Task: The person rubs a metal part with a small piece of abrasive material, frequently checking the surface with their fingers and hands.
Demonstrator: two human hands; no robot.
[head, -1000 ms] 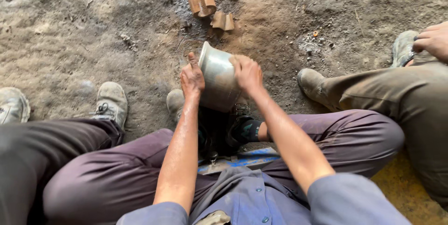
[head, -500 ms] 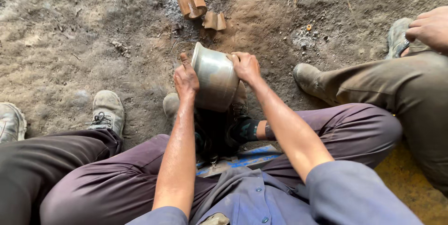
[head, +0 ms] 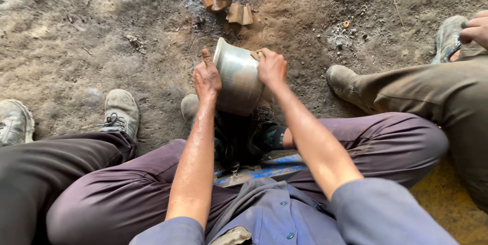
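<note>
Squarely between left hand (head: 207, 79) and right hand (head: 271, 67), metal pot (head: 238, 76), fingers clamped on both flanks.

A: Clothing?
B: Blue-grey buttoned work shirt (head: 264, 222), sleeves rolled above the elbows; forearms bare. Dull purple trousers (head: 127, 194).
A: Footwear?
B: Dusty, worn shoe (head: 190, 106) at 12 o'clock from the knees. Hands bare, no gloves.

pot's (head: 238, 80) mouth and underside hidden
</note>
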